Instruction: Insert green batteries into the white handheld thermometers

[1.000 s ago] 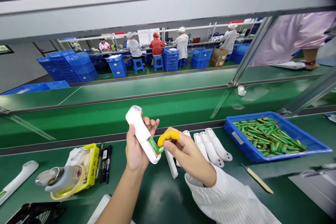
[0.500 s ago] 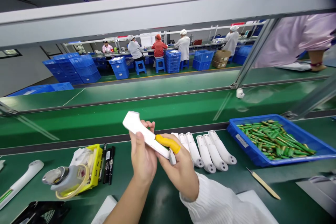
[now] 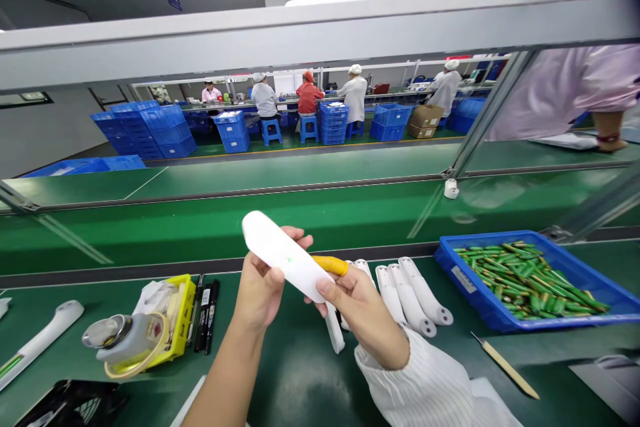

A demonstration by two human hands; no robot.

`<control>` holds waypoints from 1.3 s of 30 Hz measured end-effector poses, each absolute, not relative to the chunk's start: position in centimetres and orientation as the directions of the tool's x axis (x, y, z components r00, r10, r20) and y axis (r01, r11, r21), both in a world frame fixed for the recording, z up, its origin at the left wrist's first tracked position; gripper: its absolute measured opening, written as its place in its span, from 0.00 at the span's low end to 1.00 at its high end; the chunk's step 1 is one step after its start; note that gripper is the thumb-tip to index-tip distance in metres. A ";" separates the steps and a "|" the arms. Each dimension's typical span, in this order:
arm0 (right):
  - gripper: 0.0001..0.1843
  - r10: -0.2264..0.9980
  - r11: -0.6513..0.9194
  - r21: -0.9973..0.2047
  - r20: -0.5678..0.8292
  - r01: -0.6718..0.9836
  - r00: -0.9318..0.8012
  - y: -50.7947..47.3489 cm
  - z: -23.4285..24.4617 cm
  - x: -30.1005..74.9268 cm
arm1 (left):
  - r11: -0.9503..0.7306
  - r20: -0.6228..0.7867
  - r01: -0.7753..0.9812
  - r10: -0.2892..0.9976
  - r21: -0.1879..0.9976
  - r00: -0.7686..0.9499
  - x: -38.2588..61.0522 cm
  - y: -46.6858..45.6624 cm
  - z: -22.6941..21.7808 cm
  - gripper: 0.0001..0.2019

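Observation:
Both my hands hold one white handheld thermometer [image 3: 285,255] above the green bench, its smooth back turned up. My left hand [image 3: 260,287] grips its underside with the fingers curled round it. My right hand [image 3: 363,310], in a white striped sleeve, pinches its lower end; the index finger wears a yellow finger cot [image 3: 331,265]. Just beyond my right hand lies a row of several white thermometers [image 3: 413,293]. A blue tray [image 3: 470,280] of green batteries [image 3: 525,273] sits at the right.
A yellow bin [image 3: 177,320] with a tape roll [image 3: 125,347] and black markers [image 3: 204,313] stands at the left, beside another white thermometer [image 3: 40,340]. A wooden stick [image 3: 505,365] lies right of my sleeve. A green conveyor belt [image 3: 200,220] runs behind; other people work at a far bench.
The thermometer's open compartment with a green battery faced me a second ago. I have since turned the device over, so its closed back faces up, and my view has tilted slightly up.

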State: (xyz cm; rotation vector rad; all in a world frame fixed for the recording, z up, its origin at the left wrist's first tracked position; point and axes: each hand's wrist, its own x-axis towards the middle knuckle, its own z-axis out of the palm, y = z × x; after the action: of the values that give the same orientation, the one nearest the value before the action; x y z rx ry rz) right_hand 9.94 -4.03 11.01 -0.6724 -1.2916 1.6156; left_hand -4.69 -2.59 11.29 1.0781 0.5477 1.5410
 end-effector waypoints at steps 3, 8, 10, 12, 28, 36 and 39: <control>0.25 0.848 -0.043 -0.943 0.141 -0.331 -0.511 -4.2 10.7 9.4 | -0.312 0.390 -0.507 0.919 0.804 0.053 -5.3 -2.6 11.3 0.24; 0.23 0.878 0.191 -0.980 0.196 -0.055 -0.437 -2.1 11.7 13.9 | -0.209 0.276 -0.545 0.960 0.812 0.043 -5.1 -1.9 11.1 0.26; 0.19 0.965 0.243 -0.938 0.208 0.248 -0.157 -0.1 11.9 18.8 | -0.135 0.157 -0.513 0.988 0.848 -0.001 -5.1 -0.6 10.6 0.25; 0.15 0.966 0.000 -0.812 0.151 0.584 0.210 1.7 11.1 24.6 | 0.005 -0.012 -0.343 1.000 0.939 -0.016 -5.3 1.4 9.5 0.26; 0.15 0.732 -0.666 -0.372 -0.160 0.647 0.662 4.2 2.7 36.4 | -0.019 0.006 0.810 1.000 0.586 0.019 -3.6 8.6 2.9 0.19; 0.11 0.626 -0.564 -0.662 0.048 0.494 0.778 4.0 4.0 35.9 | 0.066 -0.269 0.847 0.959 0.527 0.093 -1.4 -2.3 2.0 0.33; 0.03 0.557 -0.154 -0.985 -0.016 0.084 0.831 4.3 4.6 35.4 | 0.161 -0.299 0.794 0.954 0.586 0.027 -2.2 -2.4 0.8 0.25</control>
State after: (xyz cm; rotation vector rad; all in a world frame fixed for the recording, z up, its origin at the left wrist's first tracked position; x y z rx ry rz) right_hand 35.43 4.25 4.57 -1.6938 -0.5025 0.4451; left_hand -2.19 -2.40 0.83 1.6637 1.7963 0.3168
